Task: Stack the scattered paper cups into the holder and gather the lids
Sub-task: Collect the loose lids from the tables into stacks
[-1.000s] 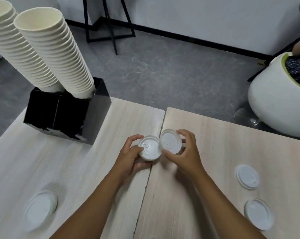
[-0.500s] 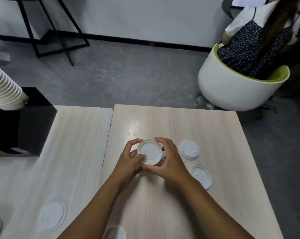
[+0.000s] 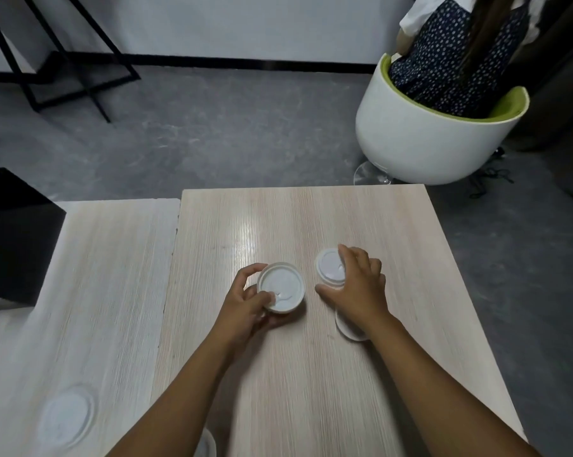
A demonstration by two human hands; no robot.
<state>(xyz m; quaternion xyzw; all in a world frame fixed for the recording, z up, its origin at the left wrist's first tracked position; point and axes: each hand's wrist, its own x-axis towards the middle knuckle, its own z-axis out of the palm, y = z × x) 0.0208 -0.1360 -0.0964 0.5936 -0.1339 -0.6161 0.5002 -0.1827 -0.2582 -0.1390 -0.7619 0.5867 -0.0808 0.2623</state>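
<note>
Nearest the camera, at the bottom edge below the held lids, part of a white lid beside the left forearm. Left of the held lids, on the lighter half of the surface, a blurred lid lying flat. Mid-surface, left hand with fingers curled closed around the held lids, thumb pressed on the top face. Just right of the held lids, right hand spread open, palm down, fingertips on a flat lid; another lid half hidden under that wrist. Far left of the held lids, a black holder at the surface edge. Beyond, a white and green chair with a seated person.
</note>
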